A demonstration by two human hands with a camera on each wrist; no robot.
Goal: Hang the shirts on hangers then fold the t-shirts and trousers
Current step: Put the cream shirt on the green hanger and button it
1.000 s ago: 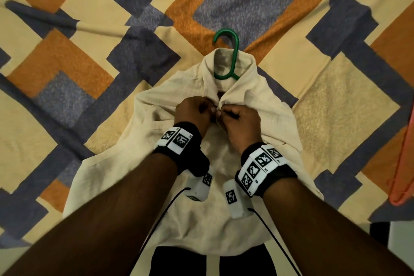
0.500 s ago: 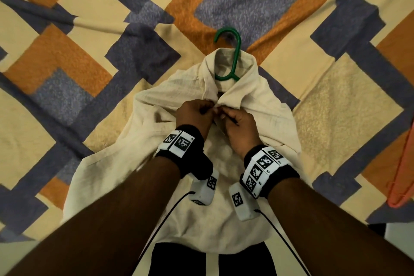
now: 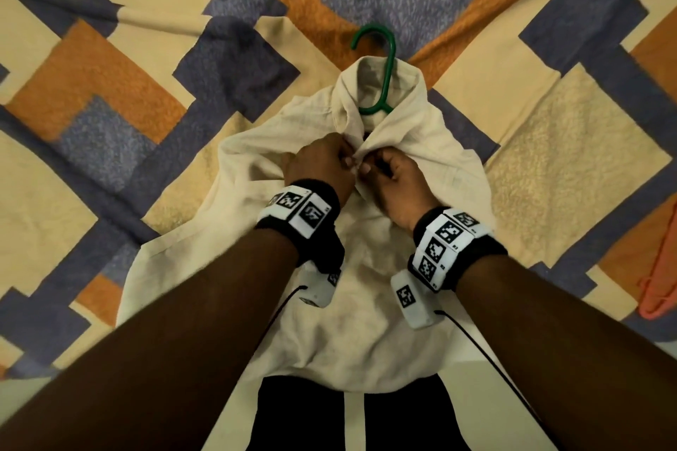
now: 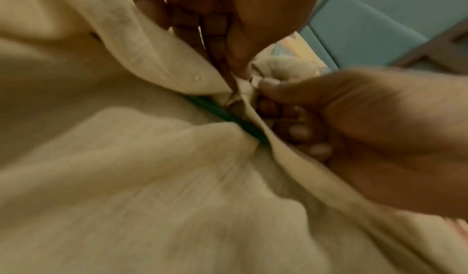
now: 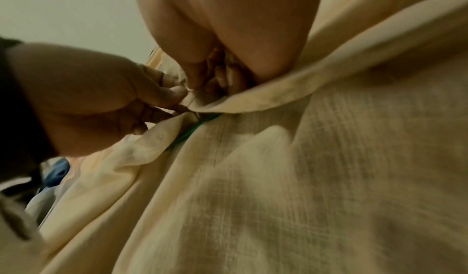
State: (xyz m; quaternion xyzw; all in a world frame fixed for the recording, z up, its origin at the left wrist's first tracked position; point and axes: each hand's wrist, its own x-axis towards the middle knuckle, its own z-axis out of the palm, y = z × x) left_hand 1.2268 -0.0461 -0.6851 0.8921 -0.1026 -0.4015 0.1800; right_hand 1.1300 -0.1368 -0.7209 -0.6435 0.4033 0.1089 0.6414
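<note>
the left hand (image 3: 322, 165) and the right hand (image 3: 394, 176) meet just below the collar of the cream shirt (image 3: 329, 322), knuckle to knuckle, each pinching one front edge of the placket; the wrist views show thumbs and fingertips nipped on the cloth at a small button, so the step in hand looks like fastening the top button; whether it is through its hole cannot be told.

taking the shirt as landmark: the green hanger (image 3: 381, 73) is already inside it, its hook poking out past the collar on the far side, and a green bar shows in the gap just under the pinched edges (image 4: 228, 118); the shirt lies flat on the patterned bedspread (image 3: 110, 84), its hem toward the person and overlapping a dark garment (image 3: 304, 410) at the near edge; an orange hanger (image 3: 659, 289) lies well to the shirt's right, unused.

as a judgement, this shirt is nearly hung, with buttoning and lifting away left; any further shirt, and all folding of t-shirts and trousers, seem not yet begun.
</note>
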